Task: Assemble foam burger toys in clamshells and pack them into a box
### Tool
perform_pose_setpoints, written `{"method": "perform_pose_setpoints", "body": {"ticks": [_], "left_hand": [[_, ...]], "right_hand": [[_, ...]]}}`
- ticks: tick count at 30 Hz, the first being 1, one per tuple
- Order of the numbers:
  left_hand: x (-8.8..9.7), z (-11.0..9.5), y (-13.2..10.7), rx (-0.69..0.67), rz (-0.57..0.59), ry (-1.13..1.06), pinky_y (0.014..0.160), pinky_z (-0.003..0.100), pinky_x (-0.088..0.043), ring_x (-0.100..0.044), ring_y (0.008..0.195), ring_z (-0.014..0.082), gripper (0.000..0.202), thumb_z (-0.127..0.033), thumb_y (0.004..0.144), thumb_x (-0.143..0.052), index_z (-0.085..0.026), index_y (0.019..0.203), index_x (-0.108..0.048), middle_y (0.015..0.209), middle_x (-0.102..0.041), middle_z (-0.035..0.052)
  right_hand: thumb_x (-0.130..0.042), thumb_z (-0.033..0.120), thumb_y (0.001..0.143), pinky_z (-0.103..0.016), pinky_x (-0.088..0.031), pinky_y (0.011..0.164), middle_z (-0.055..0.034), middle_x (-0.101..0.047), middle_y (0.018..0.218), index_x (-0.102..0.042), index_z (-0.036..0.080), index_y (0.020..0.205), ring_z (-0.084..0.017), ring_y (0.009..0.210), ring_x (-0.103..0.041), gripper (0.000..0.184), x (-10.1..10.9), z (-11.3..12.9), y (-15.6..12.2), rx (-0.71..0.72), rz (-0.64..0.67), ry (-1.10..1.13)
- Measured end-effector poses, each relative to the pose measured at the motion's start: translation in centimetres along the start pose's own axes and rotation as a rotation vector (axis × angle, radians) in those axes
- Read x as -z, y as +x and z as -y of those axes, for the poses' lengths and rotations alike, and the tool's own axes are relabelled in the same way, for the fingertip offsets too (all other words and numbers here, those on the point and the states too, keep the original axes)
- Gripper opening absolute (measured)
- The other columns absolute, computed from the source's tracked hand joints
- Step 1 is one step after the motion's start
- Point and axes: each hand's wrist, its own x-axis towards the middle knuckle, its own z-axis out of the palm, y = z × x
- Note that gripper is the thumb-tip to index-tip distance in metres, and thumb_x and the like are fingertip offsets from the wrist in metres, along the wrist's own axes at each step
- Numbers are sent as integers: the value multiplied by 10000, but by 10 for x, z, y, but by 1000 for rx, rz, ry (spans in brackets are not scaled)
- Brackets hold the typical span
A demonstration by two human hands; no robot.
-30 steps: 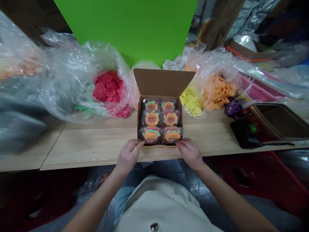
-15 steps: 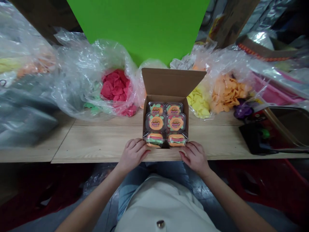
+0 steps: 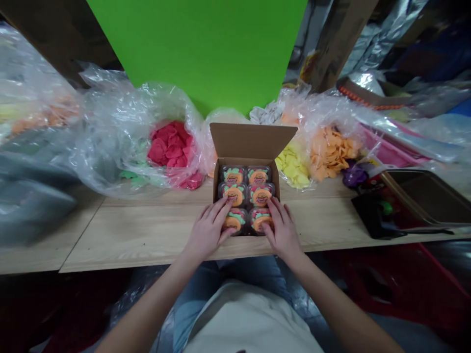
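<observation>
torso: cream top | legs: blue jeans | forearms, hands: bare

The left hand and right hand cover most of the two front tubs. The words on the tub labels are too small to read. The gray bag at the left edge is blurry and cut off, so its insides are hard to see.

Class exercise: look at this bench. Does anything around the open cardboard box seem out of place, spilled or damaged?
Nothing stands out. The six clear tubs sit in neat rows in the open cardboard box. The left hand and right hand partly cover the two front tubs, so those can't be fully checked.
</observation>
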Motion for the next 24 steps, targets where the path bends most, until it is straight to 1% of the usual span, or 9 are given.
{"method": "perform_pose_setpoints", "body": {"ticks": [7,11,13,15,18,19,21,23,24], "left_hand": [[-1,-3,-4,96,-28,-5,1028,458,-248,-275,1282,299,626,-477,808,-474,-233,1362,-311,1416,-304,119],[-16,3,-22,62,-65,-165,1053,508,-157,-135,1337,330,809,-561,785,-447,-191,1418,-105,1464,-161,160],[-14,17,-21,83,-206,-320,1052,505,-162,-100,1349,314,814,-569,820,-359,-174,1417,29,1479,-64,177],[2,39,-2,172,-418,-451,1057,462,-182,-130,1350,262,716,-521,868,-285,-187,1411,41,1480,-59,164],[43,76,62,300,-599,-537,1055,401,-213,-211,1321,200,600,-462,889,-319,-156,1377,-151,1433,-213,153],[57,85,88,286,-579,-582,1044,390,-235,-250,1300,186,586,-456,891,-321,-141,1363,-173,1416,-244,157],[75,95,133,219,-457,-620,950,361,-365,-446,1152,178,499,-445,868,-393,-164,1279,-362,1270,-459,127],[81,91,159,143,-327,-614,804,348,-454,-571,914,185,376,-432,823,-481,-164,1074,-565,979,-618,84],[80,86,163,115,-285,-596,744,346,-468,-583,813,188,324,-420,802,-513,-155,954,-622,840,-632,67]], "right_hand": [[-434,372,849,-495,-244,1046,-97,-282,1423,-277,229,1376,-265,1323,-214,568,4,-1,1,-34,15,19],[-478,422,824,-491,-224,1058,-75,-192,1462,-234,243,1394,-273,1347,-123,646,15,2,0,-12,52,76],[-494,442,812,-487,-211,1064,-80,-153,1474,-159,229,1413,-266,1351,-113,720,19,0,-4,-15,23,148],[-487,451,812,-487,-218,1059,-90,-149,1474,-122,220,1416,-260,1345,-146,743,18,-1,-11,-98,-86,252],[-392,456,854,-463,-250,1048,-99,-233,1448,-132,213,1411,-228,1316,-247,661,5,2,-28,-446,-263,490],[-358,467,864,-444,-241,1056,-97,-253,1442,-159,207,1407,-215,1311,-262,634,-3,6,-35,-589,-283,576],[-329,511,857,-396,-195,1084,-83,-267,1441,-231,193,1391,-196,1319,-251,630,-20,16,-43,-813,-263,722],[-323,550,838,-354,-185,1091,-66,-284,1435,-299,177,1367,-185,1322,-241,648,-37,26,-44,-900,-274,811],[-319,558,833,-342,-205,1084,-67,-307,1424,-324,165,1353,-184,1315,-257,653,-44,30,-41,-912,-313,838]]}}
